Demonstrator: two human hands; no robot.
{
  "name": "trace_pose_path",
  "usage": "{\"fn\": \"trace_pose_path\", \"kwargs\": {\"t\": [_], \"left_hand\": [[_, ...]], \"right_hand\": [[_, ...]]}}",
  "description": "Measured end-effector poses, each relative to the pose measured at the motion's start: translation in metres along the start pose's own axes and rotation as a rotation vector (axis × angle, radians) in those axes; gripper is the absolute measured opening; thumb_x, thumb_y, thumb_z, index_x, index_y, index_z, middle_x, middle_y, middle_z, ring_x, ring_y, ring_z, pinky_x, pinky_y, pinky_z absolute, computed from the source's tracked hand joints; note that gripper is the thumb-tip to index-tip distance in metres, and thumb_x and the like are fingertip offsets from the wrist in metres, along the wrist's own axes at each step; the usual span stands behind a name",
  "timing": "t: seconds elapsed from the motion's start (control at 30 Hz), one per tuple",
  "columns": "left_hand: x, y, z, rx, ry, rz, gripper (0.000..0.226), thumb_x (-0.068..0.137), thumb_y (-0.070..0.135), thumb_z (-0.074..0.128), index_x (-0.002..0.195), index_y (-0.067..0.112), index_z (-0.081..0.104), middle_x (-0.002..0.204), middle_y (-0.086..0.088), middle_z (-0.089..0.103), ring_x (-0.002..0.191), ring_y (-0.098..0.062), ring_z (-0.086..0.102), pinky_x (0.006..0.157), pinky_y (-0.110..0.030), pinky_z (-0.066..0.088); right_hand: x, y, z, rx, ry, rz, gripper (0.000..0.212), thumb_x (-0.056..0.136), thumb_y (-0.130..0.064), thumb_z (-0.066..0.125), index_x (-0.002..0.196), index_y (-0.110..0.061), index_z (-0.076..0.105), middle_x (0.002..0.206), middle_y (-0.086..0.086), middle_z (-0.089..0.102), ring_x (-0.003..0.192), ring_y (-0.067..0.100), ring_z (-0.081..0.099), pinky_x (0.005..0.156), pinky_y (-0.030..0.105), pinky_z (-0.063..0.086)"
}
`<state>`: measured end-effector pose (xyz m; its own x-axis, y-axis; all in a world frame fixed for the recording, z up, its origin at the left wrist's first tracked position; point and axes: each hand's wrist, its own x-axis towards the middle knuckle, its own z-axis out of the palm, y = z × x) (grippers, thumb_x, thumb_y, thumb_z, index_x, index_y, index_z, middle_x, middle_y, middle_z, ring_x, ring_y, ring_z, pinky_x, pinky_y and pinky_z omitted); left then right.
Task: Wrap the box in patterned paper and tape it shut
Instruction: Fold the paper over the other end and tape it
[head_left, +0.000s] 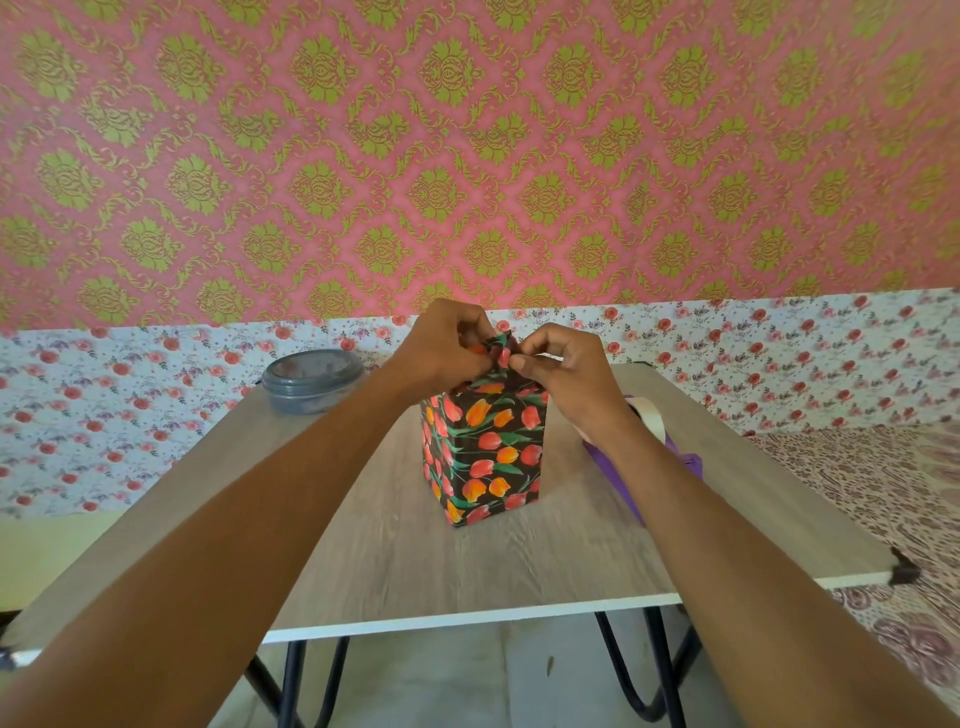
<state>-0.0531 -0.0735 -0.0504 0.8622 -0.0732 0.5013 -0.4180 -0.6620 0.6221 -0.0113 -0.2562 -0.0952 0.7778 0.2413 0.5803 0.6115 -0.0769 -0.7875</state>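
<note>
A tall box (485, 454) wrapped in black paper with red and orange tulips stands upright in the middle of the wooden table (415, 561). Above its top, a flap of the paper (503, 349) sticks up. My left hand (447, 348) pinches the flap from the left. My right hand (563, 374) pinches it from the right, fingertips touching the paper. Behind my right wrist lies a roll of tape (649, 415) on a purple dispenser (623, 478), partly hidden by my forearm.
A grey lidded round container (310, 381) sits at the table's back left corner. Flowered and damask wallpaper covers the wall behind. A patterned bedspread (883, 493) lies to the right of the table. Black metal legs show under the front edge.
</note>
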Motion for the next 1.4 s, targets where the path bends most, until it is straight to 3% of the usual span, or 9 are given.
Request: {"fn": "trace_pose_path", "kwargs": {"t": [0.13,0.3,0.43,0.6,0.7,0.8,1.07,1.2,1.4], "left_hand": [[0.001,-0.004,-0.008,0.036,-0.008,0.003,0.032,0.079,-0.010,0.072,0.064,0.009,0.053,0.056,-0.007,0.047,0.048,-0.012,0.050,0.053,-0.037,0.050],[-0.012,-0.004,-0.004,0.096,0.097,0.102,0.030,0.079,-0.007,0.071,0.087,0.012,0.049,0.069,-0.009,0.052,0.056,-0.015,0.044,0.055,-0.035,0.043],[-0.027,-0.010,0.003,0.121,0.173,0.148,0.026,0.084,-0.010,0.063,0.079,0.015,0.060,0.078,0.001,0.062,0.066,-0.014,0.058,0.068,-0.036,0.056],[-0.033,-0.009,0.002,0.047,0.234,0.044,0.006,0.091,0.011,0.074,0.088,0.012,0.079,0.076,0.002,0.072,0.068,-0.011,0.066,0.067,-0.024,0.054],[-0.037,-0.006,0.002,0.063,0.198,0.049,0.029,0.097,0.029,0.068,0.082,0.006,0.077,0.058,-0.011,0.060,0.048,-0.012,0.045,0.054,-0.026,0.037],[-0.041,0.002,0.005,0.067,0.170,0.021,0.024,0.085,0.034,0.081,0.081,0.011,0.075,0.067,-0.002,0.070,0.060,-0.013,0.066,0.062,-0.028,0.056],[-0.039,-0.008,0.010,0.166,0.261,0.012,0.022,0.093,0.000,0.066,0.077,0.012,0.055,0.063,-0.009,0.064,0.059,-0.020,0.066,0.059,-0.046,0.056],[-0.043,-0.010,0.009,0.073,0.272,-0.021,0.017,0.097,-0.008,0.056,0.086,0.005,0.055,0.065,-0.008,0.067,0.053,0.008,0.060,0.048,-0.013,0.042],[-0.042,-0.011,0.005,-0.115,0.258,-0.095,0.019,0.092,0.005,0.072,0.107,0.012,0.063,0.061,0.002,0.070,0.053,-0.007,0.063,0.055,-0.025,0.048]], "right_hand": [[0.000,-0.005,0.003,-0.057,-0.023,0.006,0.017,0.089,-0.010,0.077,0.082,0.000,0.064,0.088,0.019,0.064,0.083,0.010,0.061,0.076,0.018,0.046],[0.003,-0.008,0.005,-0.111,-0.005,0.018,0.022,0.091,-0.012,0.074,0.083,0.003,0.062,0.088,0.025,0.063,0.077,0.013,0.058,0.076,0.020,0.046],[0.005,-0.009,0.006,-0.137,-0.003,0.029,0.022,0.092,-0.013,0.074,0.083,0.002,0.061,0.085,0.026,0.063,0.076,0.021,0.059,0.076,0.030,0.046],[0.007,-0.009,0.009,-0.162,0.008,0.041,0.023,0.092,-0.015,0.074,0.081,0.000,0.060,0.078,0.017,0.062,0.076,0.029,0.060,0.076,0.033,0.046],[0.007,-0.009,0.012,-0.188,0.030,0.038,0.024,0.092,-0.017,0.075,0.077,-0.006,0.059,0.074,0.006,0.060,0.076,0.023,0.061,0.076,0.038,0.050],[0.007,-0.009,0.015,-0.179,0.043,0.063,0.025,0.092,-0.019,0.076,0.076,-0.009,0.060,0.077,0.009,0.063,0.080,0.029,0.066,0.077,0.050,0.058],[0.006,-0.021,0.019,-0.242,0.057,0.061,0.023,0.089,-0.020,0.079,0.073,-0.010,0.065,0.075,0.000,0.067,0.079,0.017,0.066,0.073,0.028,0.047],[0.003,-0.028,0.020,-0.294,0.023,0.030,0.016,0.086,-0.019,0.081,0.081,-0.007,0.071,0.080,0.005,0.072,0.078,0.011,0.068,0.068,0.021,0.048],[0.004,-0.027,0.014,-0.245,-0.001,0.013,0.010,0.083,-0.010,0.082,0.082,-0.005,0.073,0.082,0.002,0.073,0.079,0.005,0.069,0.070,0.016,0.050]]}}
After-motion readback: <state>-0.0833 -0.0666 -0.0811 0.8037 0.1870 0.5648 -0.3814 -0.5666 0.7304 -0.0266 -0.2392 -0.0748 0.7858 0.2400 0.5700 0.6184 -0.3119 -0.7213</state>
